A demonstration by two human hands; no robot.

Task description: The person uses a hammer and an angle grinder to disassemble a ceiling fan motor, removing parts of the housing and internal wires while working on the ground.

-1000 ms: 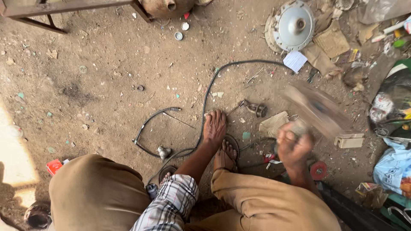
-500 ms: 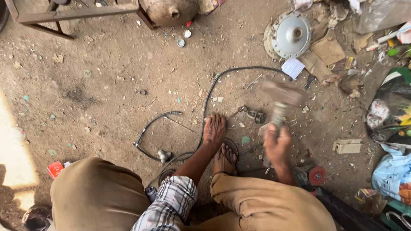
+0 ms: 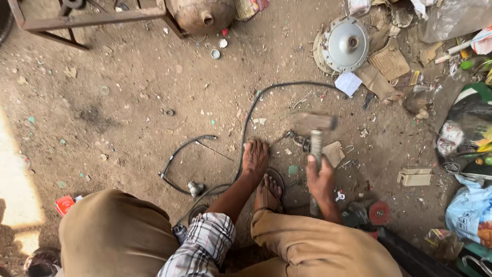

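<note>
The right hand [image 3: 320, 179] grips a hammer [image 3: 313, 125] by its handle, its head blurred above a small metal fitting [image 3: 294, 137]. The left hand [image 3: 254, 156], fingers spread, presses the black cable [image 3: 248, 120] down just left of the fitting. Good blows land squarely, clear of those fingers.

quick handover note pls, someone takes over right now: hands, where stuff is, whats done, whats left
Right hand: shut on the hammer, head raised and blurred above a small metal part on the dirt.
Left hand: flat on the ground, pressing on or beside the black cable.
Around: a round metal housing further out, a red disc by the right knee.
Done: cannot tell from this view.
Left: the part still lies under the hammer.
</note>
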